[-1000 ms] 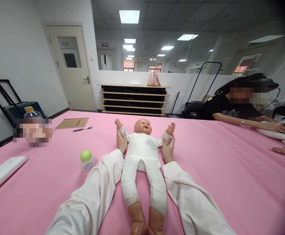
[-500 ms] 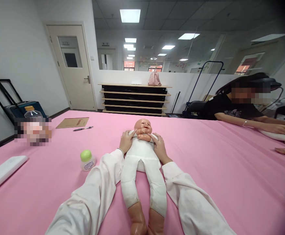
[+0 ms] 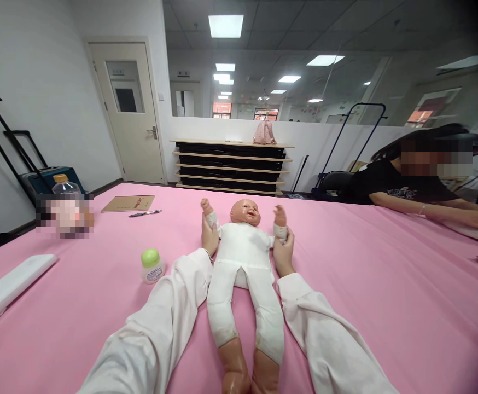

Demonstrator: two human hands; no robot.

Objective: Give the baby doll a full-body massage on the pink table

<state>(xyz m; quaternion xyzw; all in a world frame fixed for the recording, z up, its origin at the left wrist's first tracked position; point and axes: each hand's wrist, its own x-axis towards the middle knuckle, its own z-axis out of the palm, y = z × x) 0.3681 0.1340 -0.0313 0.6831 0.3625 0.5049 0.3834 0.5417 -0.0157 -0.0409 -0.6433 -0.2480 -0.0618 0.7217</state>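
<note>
A baby doll (image 3: pixel 245 246) with a white cloth body lies on its back on the pink-covered table, head away from me and feet toward me. My left hand (image 3: pixel 209 236) is closed around the doll's arm on the left side, below its small raised hand. On the other side, my right hand (image 3: pixel 284 253) grips the doll's other arm near the wrist. Both doll arms are spread out and point upward beside its head. Parts of the doll's sleeves are hidden by my fingers.
A jar with a green lid (image 3: pixel 152 266) stands left of my sleeve. Farther left are a white flat case (image 3: pixel 15 287), a pen (image 3: pixel 145 213), a brown notebook (image 3: pixel 128 203) and a bottle (image 3: pixel 65 187). At the right, a co-worker (image 3: pixel 411 189) leans over the table.
The doll's arms were crossed on its chest and are now spread apart and raised. My hands have moved outward with them. The view has shifted slightly.
</note>
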